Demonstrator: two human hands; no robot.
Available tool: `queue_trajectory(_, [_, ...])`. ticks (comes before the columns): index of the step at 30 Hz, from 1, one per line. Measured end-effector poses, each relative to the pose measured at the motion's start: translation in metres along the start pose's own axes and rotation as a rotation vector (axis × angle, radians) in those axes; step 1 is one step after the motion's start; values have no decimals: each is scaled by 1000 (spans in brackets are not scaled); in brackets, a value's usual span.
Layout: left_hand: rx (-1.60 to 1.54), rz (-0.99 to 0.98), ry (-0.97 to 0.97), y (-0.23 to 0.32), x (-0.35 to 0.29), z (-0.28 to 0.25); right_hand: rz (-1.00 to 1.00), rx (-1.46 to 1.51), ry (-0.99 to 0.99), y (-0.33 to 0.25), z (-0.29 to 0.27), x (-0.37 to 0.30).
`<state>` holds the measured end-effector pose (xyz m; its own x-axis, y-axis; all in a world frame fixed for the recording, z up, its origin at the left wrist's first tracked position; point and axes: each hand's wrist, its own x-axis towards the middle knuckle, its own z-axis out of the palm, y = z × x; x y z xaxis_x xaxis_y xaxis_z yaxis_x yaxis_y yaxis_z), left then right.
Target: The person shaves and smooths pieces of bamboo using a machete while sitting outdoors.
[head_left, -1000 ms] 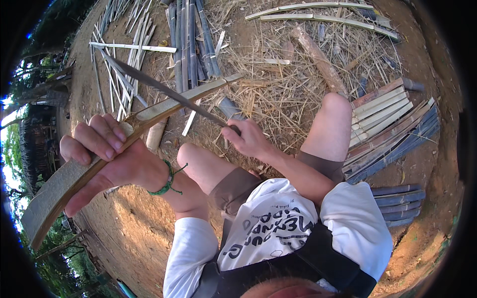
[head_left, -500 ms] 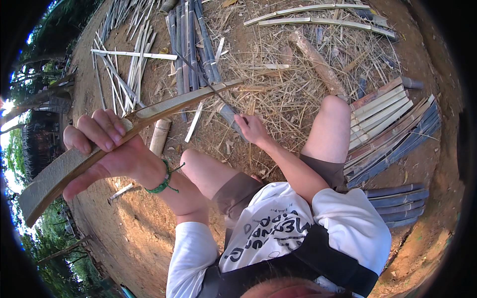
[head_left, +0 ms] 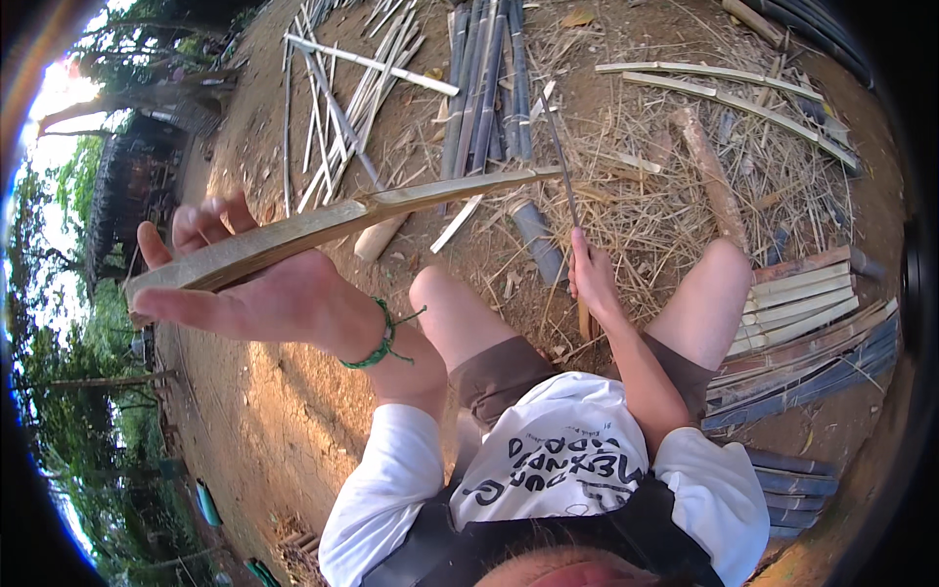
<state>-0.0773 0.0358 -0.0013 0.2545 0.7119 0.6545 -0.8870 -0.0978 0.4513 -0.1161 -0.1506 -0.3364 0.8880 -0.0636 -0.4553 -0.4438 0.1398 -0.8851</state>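
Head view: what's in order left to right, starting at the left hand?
Left hand → bracelet → dark bamboo tube → right hand → slat stack.

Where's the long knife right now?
In the head view, right of centre: the long knife is in the right hand, pointing up the picture beside the far tip of the bamboo strip lying across the left hand.
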Motion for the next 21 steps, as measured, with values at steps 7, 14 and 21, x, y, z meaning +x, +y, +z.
queue_trajectory(7, [-424,-115,-625,27,-37,-12,-317,57,-350,-107,11,-135])
queue_trajectory(14, [-529,-149,-588,45,-89,-2,-716,-112,-299,-134,15,-175])
queue_trajectory(21, [-339,72,-503,51,-97,-8,-598,-154,-352,-139,6,-181])
